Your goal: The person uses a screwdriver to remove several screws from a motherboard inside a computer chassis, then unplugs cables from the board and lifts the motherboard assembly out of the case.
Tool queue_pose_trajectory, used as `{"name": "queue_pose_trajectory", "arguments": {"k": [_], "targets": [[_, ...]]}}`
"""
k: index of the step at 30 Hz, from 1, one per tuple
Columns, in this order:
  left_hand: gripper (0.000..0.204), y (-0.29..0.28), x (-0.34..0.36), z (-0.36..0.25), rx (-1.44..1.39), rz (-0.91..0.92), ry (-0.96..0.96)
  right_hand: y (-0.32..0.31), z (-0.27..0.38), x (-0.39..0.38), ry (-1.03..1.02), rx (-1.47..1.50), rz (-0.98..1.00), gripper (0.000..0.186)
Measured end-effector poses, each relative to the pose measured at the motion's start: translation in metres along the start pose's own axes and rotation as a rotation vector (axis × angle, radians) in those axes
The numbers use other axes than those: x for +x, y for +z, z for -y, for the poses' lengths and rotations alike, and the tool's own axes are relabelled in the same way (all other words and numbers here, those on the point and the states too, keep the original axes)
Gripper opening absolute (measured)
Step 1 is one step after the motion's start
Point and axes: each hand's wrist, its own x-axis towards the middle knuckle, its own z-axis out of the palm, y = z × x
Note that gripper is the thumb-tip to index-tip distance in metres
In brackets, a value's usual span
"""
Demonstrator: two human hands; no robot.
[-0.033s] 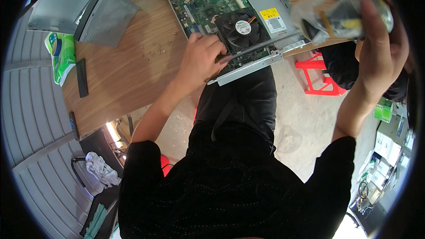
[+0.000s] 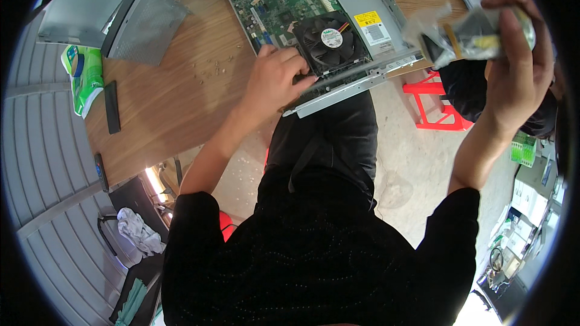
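Note:
My right hand [image 2: 516, 69] is raised at the right, its fingers wrapped round a screwdriver [image 2: 462, 42]. Clear plastic covers its thick handle, with a tan band round it. A long thin shaft runs from it down-left across the near edge of an open computer case [image 2: 338, 101]. At the shaft's tip my left hand [image 2: 275, 78] is closed, thumb and forefinger together by the near left part of the case. What lies under those fingertips is hidden. Inside the case are a green motherboard [image 2: 281, 9] and a black cooling fan [image 2: 331, 39].
Several small screws [image 2: 214, 69] lie loose on the wooden table [image 2: 181, 108]. To the left are a grey perforated metal panel [image 2: 145, 27], a green packet [image 2: 89, 78] and a dark bar [image 2: 112, 107]. A red stool [image 2: 429, 87] and another person's dark clothing [image 2: 462, 93] are beyond the right side.
My right hand and the screwdriver handle have shifted slightly, and the shaft sits a little lower over the case. My left hand stays in place, its thumb moved slightly.

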Motion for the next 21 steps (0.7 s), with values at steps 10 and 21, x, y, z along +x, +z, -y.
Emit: {"name": "queue_pose_trajectory", "arguments": {"k": [10, 21], "targets": [[0.016, -0.006, -0.001, 0.009, -0.276, 0.108, -0.020, 0.005, -0.036, -0.174, 0.511, 0.239, -0.422, 0.044], [0.027, 0.007, 0.002, 0.002, -0.158, -0.016, -0.125, 0.037, -0.036, -0.213, 0.720, 0.281, -0.422, 0.040]]}}
